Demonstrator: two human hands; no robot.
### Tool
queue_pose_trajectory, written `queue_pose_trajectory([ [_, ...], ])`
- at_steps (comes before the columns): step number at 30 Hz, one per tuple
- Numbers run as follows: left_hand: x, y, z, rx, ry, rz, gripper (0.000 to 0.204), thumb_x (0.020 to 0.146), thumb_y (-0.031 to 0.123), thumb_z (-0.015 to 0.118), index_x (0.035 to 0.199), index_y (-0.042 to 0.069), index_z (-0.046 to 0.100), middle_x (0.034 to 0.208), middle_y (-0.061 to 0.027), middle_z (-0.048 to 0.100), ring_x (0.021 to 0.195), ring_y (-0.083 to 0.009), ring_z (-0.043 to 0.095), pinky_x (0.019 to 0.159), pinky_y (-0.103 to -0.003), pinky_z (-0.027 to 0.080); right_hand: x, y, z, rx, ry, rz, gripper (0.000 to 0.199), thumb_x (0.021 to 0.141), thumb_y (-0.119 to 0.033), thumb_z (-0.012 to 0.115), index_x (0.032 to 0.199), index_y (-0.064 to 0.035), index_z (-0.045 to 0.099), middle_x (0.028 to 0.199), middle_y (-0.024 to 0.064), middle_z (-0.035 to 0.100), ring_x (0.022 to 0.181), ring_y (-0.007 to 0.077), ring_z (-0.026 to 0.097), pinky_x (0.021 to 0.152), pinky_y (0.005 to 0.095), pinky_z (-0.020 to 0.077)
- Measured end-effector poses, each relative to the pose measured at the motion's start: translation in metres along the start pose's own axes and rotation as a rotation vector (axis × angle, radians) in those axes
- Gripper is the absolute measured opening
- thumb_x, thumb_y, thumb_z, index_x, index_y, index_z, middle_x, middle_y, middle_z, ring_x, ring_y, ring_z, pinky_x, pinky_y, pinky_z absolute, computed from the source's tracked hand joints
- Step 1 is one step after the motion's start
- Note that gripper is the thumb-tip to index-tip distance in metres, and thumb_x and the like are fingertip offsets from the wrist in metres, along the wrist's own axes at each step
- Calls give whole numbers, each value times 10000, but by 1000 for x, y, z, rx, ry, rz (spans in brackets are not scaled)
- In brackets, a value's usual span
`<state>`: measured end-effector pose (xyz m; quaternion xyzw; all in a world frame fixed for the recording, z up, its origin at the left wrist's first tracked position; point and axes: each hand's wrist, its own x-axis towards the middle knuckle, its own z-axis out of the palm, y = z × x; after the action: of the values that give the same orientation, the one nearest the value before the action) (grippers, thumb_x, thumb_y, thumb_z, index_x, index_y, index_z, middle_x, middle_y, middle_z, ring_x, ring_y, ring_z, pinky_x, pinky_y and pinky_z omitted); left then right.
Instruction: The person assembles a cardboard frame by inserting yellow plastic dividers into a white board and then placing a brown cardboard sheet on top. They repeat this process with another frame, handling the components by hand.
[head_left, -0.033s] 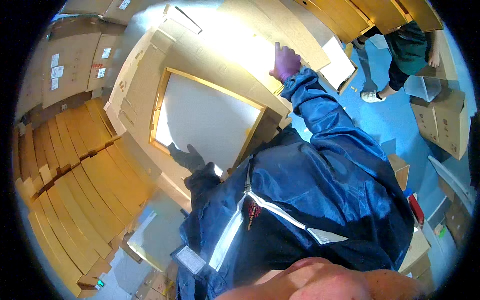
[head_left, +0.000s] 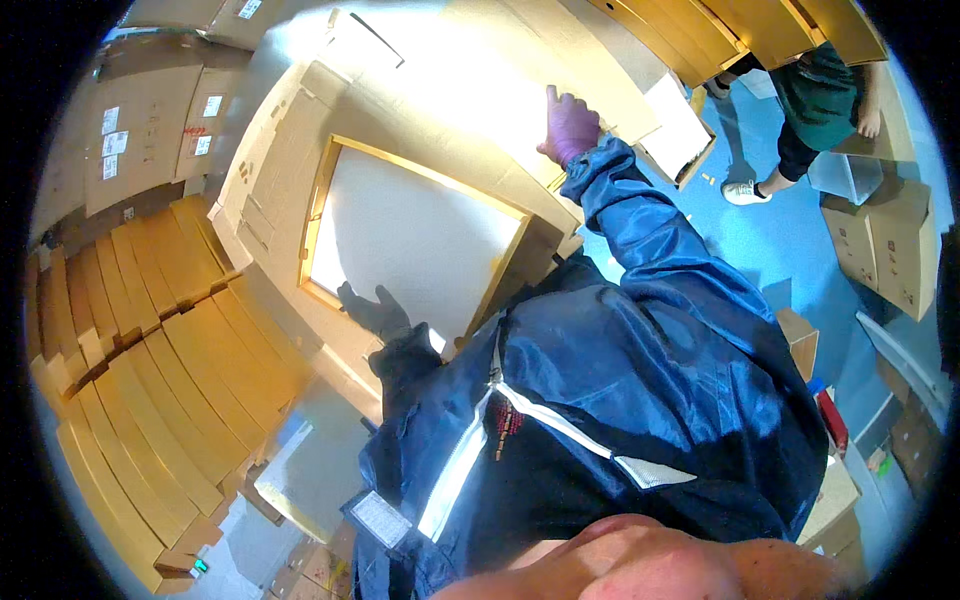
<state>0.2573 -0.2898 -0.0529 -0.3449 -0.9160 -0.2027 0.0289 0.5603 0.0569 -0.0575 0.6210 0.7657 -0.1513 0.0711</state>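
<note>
A large open cardboard box (head_left: pixel 290 190) lies in front of me with a white flat panel (head_left: pixel 410 235) inside its tan rim. My left hand (head_left: pixel 378 310), in a dark glove, rests with spread fingers on the panel's near edge. My right hand (head_left: pixel 570 125), in a purple glove, lies flat on the box's far cardboard flap (head_left: pixel 480 90), arm stretched out in a blue jacket sleeve (head_left: pixel 660 250). Neither hand grips anything.
Stacks of flattened cardboard (head_left: pixel 150 350) fill the left side, with labelled cartons (head_left: pixel 120 130) behind them. Another person (head_left: pixel 815 95) in a green top stands on the blue floor (head_left: pixel 760 240) at upper right. More cartons (head_left: pixel 890 240) and a small open box (head_left: pixel 680 135) are nearby.
</note>
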Motion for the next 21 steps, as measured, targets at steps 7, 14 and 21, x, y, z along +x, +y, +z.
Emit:
queue_pose_trajectory([
  [7, 1, 15, 10, -202, -78, 19, 638, 921, 103, 596, 1477, 9, 297, 1516, -199, 298, 1413, -356, 289, 1189, -453, 218, 1, -10, -11, -28, -30, 5, 814, 637, -401, 895, 1276, -116, 478, 1136, 108, 628, 1072, 285, 623, 864, 419, 533],
  [14, 0, 72, -9, -389, -197, 30, 687, 931, 153, 590, 1517, 33, 251, 1507, -194, 326, 1367, -348, 359, 1133, -475, 308, -1, -9, 18, 211, 147, 16, 564, 852, -144, 640, 1386, -204, 469, 1096, 141, 615, 916, 327, 668, 717, 470, 550],
  [21, 39, 220, 23, -998, -670, -127, 763, 952, 221, 625, 1537, 35, 172, 1428, -171, 409, 1231, -294, 486, 1023, -412, 411, -23, 48, 24, 779, 124, -126, 769, 691, -273, 832, 1327, -23, 478, 1200, 231, 610, 1146, 386, 585, 987, 464, 461],
])
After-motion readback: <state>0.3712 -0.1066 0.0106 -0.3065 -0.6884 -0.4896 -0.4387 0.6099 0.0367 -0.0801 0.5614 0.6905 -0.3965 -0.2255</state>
